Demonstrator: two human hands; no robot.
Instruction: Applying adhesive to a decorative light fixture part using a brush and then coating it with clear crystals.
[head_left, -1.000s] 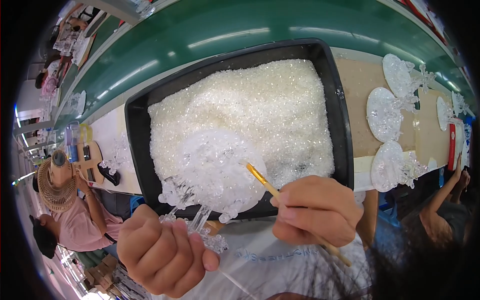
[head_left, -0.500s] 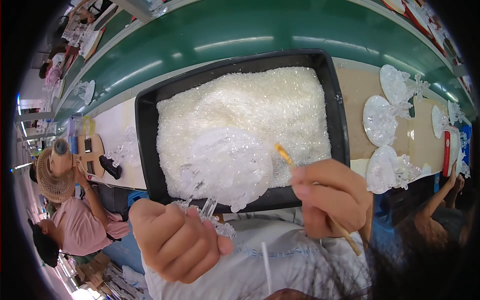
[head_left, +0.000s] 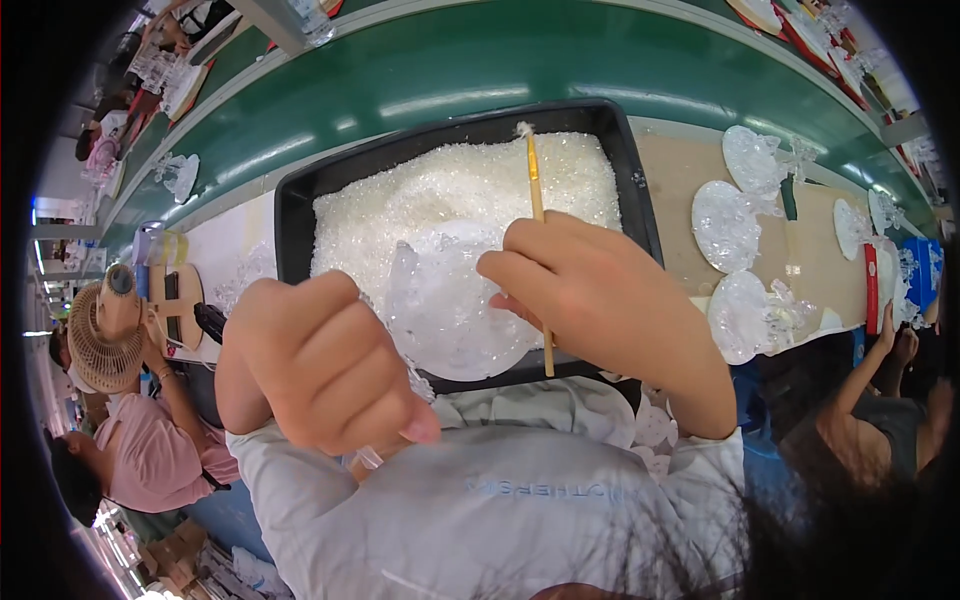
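My left hand (head_left: pixel 325 370) is closed around the clear stem part of a plastic ornament, mostly hidden behind its fingers. The ornament's round white, glitter-coated disc (head_left: pixel 455 325) faces up over the near part of a black tray (head_left: pixel 642 200). Pale sparkling granules (head_left: pixel 410 185) fill that tray. Between the fingers of my right hand (head_left: pixel 590 275) is a slim wooden paintbrush (head_left: pixel 534 170), its bristle end pointing away from me, with whitish stuff on the tip. The fingers of my right hand are beside the disc's right edge; I cannot tell whether they touch it.
Several clear ornaments with round bases, one a disc (head_left: pixel 725 228), lie on brown board to the right. A green panel (head_left: pixel 450 60) runs behind the tray. At left a person in pink (head_left: pixel 165 450) sits near a beige fan (head_left: pixel 105 330). Another person's arm (head_left: pixel 860 375) is at right.
My right hand has moved left and away from me, and the brush now stands more upright over the granules. My left hand has turned and shifted slightly, tilting the disc.
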